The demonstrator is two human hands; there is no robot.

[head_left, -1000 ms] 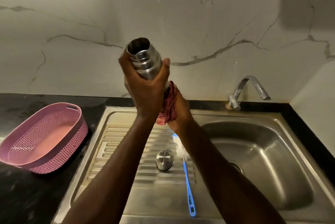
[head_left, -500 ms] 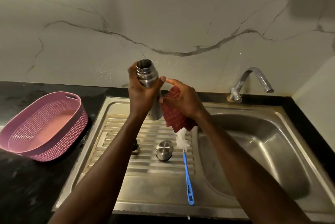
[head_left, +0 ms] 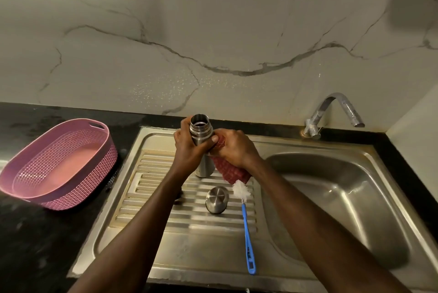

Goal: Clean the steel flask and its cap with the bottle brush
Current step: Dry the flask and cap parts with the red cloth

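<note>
The open steel flask (head_left: pixel 201 131) stands upright on the ribbed drainboard (head_left: pixel 166 212), mouth up. My left hand (head_left: pixel 190 150) grips its body just below the neck. My right hand (head_left: pixel 234 148) holds a red checked cloth (head_left: pixel 231 170) against the flask's right side. The steel cap (head_left: pixel 216 199) lies on the drainboard in front of the flask. Beside it lies the bottle brush (head_left: pixel 246 228), its white bristles toward the cloth and its blue handle pointing to the sink's front edge.
A pink plastic basket (head_left: pixel 57 164) sits on the black counter at the left. The steel sink basin (head_left: pixel 343 202) lies to the right, with a tap (head_left: pixel 331 112) at the back. A marble wall rises behind.
The flask has come down from in front of the wall to the drainboard. My right hand with the cloth has closed against the flask's side.
</note>
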